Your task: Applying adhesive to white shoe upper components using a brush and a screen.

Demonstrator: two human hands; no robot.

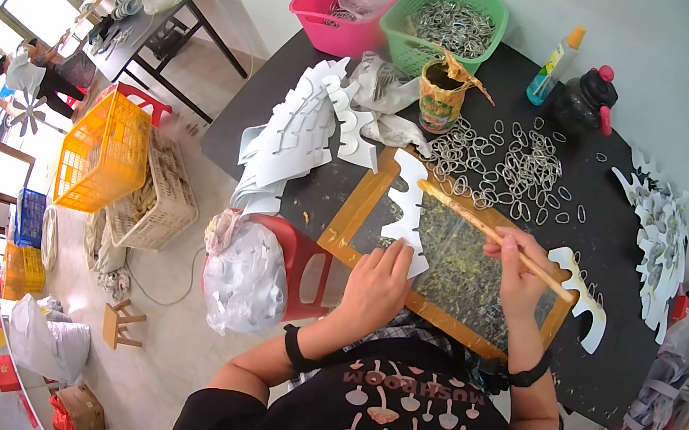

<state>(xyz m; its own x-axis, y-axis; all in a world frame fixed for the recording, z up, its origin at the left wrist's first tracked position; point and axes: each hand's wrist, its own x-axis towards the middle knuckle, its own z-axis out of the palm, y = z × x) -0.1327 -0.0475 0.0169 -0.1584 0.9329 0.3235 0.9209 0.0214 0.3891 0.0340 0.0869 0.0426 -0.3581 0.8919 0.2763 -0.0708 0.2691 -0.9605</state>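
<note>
A white scalloped strip point(407, 200) lies on a wood-framed board point(467, 272) whose dark middle is specked with yellowish residue. My left hand point(379, 283) has its fingers pressed together on the strip's near end, holding it against the board. A long wooden stick point(488, 230) is gripped in my right hand point(519, 276); its far tip is at the strip's right edge. Just right of the board, another scalloped strip point(588, 310) has yellowish patches and metal rings along its edge. Many loose oval rings point(508, 165) lie beyond the board, beside a smeared tin point(440, 104).
Stacked white pieces point(293, 138) stand left on the black table point(324, 198). More ringed pieces point(660, 236) pile up at the right. A pink basket point(325, 30), green basket point(408, 53), spray bottle point(554, 68) and dark jug point(583, 105) stand at the back. A bagged red stool point(311, 250) adjoins the table.
</note>
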